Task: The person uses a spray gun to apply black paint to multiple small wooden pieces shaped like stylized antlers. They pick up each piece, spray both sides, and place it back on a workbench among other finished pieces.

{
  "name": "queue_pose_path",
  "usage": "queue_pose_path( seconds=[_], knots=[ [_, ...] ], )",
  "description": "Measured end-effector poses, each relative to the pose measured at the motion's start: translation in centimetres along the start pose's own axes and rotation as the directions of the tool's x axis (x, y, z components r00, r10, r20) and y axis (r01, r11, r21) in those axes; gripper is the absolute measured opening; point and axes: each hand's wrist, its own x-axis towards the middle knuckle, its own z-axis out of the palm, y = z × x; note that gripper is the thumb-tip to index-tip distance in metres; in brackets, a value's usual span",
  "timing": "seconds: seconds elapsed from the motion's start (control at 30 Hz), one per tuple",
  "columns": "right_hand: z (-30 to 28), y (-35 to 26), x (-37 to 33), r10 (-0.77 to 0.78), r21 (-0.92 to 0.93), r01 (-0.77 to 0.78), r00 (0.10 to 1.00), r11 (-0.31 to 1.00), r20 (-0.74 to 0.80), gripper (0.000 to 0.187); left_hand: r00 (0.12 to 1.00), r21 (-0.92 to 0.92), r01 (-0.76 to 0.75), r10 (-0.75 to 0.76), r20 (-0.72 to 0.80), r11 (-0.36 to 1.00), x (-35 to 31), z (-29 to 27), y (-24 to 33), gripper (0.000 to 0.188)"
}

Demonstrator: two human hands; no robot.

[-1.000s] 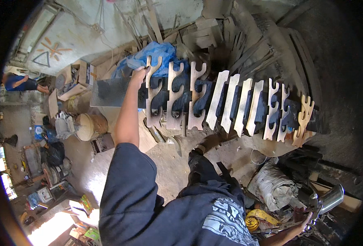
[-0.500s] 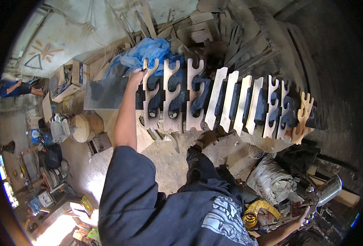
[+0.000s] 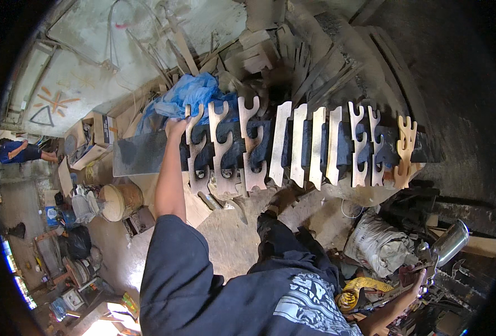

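My left hand is closed at the upper left edge of the leftmost hook-cut wooden piece; its fingertips are partly hidden there. That piece lies across a long dark board. To its right come two more hook-cut pieces, several narrow plain slats, two slimmer hook-cut pieces and a pronged piece. At the lower right, my right hand grips a spray gun with a shiny metal cup. A yellow coiled hose lies near that wrist.
A blue plastic sheet is bunched behind the board, with scrap wood beyond. A white sack lies at right. Left are a round wooden-topped drum and cardboard boxes. Another person is at the far left.
The whole view has shifted, so the board and its pieces sit lower and further left in the picture. Left hand and leftmost piece keep about the same relation; the spray gun stays in my right hand.
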Motion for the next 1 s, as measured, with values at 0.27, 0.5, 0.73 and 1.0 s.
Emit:
queue_pose_path(
  seconds=[0.27,0.5,0.73,1.0],
  knots=[
    [-0.7,-0.6,0.3,-0.075,0.033,0.077,0.995,0.996,-0.07,0.039,0.775,-0.383,-0.407,0.092,-0.625,0.829,-13.7,-0.4,2.6,0.021],
    [-3.5,-0.2,4.0,-0.091,0.139,0.099,0.994,0.985,-0.067,0.036,0.827,-0.831,0.015,0.46,0.323,0.556,-43.7,11.4,7.2,0.018],
    [-11.4,0.5,12.8,-0.077,0.274,0.066,0.997,0.959,0.03,0.036,0.2,-0.891,0.122,0.868,0.454,0.438,-64.5,25.3,17.3,0.042],
    [-21.4,-0.8,20.3,-0.097,0.382,0.061,0.992,0.922,0.076,0.037,0.623,-0.222,-0.672,0.701,0.347,0.706,-69.7,39.2,35.3,0.056]
  ],
)
